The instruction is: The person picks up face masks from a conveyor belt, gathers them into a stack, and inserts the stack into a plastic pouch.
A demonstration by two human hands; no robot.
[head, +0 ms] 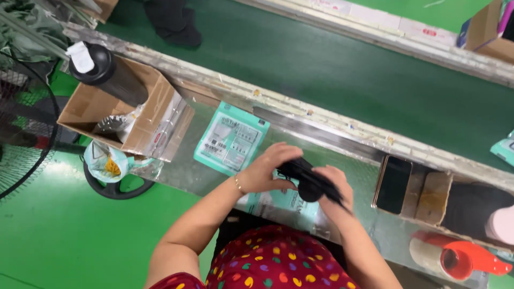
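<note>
A green conveyor belt (332,69) runs past a foil-covered bench (182,176) bearing an open cardboard box (126,115) and a teal packet (231,139); just above the bench edge, the left hand (267,168) and right hand (334,190) both grip a black bundled item (308,179) held between them

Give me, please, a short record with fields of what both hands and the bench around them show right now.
left hand: on the black item
right hand: gripping the same black item
under hands: teal packet
further back on metal bench: teal packet with label
left: open cardboard box, black bottle
right: phone, red tape dispenser
</note>
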